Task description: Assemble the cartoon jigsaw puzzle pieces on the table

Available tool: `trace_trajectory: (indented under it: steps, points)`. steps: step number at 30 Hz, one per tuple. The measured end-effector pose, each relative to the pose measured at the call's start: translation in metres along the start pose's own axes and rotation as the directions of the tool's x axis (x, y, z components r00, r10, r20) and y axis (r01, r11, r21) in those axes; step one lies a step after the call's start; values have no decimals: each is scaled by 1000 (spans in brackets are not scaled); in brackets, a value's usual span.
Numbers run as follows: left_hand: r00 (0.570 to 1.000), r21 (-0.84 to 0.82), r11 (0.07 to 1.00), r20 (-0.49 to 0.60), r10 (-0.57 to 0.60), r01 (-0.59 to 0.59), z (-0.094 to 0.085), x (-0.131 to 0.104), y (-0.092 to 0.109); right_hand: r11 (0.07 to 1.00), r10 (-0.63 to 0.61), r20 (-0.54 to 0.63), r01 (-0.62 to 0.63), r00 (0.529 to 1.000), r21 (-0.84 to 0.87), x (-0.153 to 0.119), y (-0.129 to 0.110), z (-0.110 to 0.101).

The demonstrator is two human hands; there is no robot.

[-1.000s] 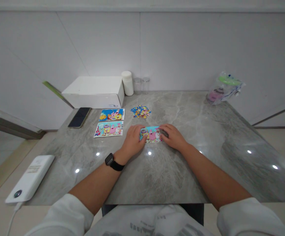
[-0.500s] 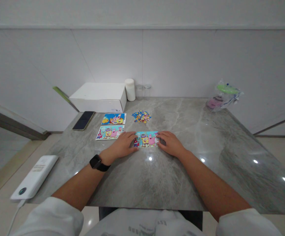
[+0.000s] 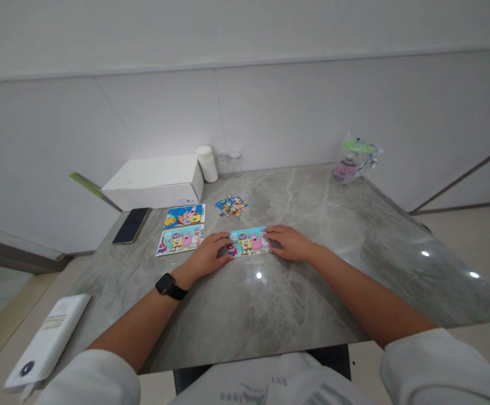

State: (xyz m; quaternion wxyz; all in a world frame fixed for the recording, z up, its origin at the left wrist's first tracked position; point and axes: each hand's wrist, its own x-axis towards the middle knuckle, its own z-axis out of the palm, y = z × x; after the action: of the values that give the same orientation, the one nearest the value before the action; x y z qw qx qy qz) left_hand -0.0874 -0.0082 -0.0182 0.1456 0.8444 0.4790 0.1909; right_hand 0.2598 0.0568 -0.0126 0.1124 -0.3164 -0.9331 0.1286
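The grey table (image 3: 304, 309) stretches well past the right hand (image 3: 290, 242) to its side edge, with room also between both hands and the near edge. One white box (image 3: 156, 180) stands beyond the left hand (image 3: 206, 254). Both hands, half-curled, hold opposite ends of one picture panel (image 3: 248, 243). Two picture cards (image 3: 180, 240) lie left of the left hand; one puzzle-piece pile (image 3: 231, 206) lies ahead.

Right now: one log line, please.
left hand: at rightmost picture, left end; right hand: at its right end; jigsaw pieces: heaped beyond
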Motion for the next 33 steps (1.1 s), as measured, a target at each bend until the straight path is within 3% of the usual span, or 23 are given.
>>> trace_trajectory:
  steps: [8,14,19,26,33]
  points:
    - [994,-36,993,7,113,-113,37,49,32,997,72,-102,-71,992,4,-53,34,-7]
    - [984,-35,984,29,177,-176,68,103,58,979,178,-99,-186,979,-86,-97,67,-19]
    - [981,-31,981,6,194,-194,100,154,86,913,334,-71,-341,940,-223,-120,108,-25]
    - [985,-24,987,-69,156,-158,135,208,108,850,454,-135,-473,881,-232,-126,149,-34]
    - [988,-62,992,-119,100,-108,146,241,110,779,548,-310,-609,777,-149,-103,164,-22]
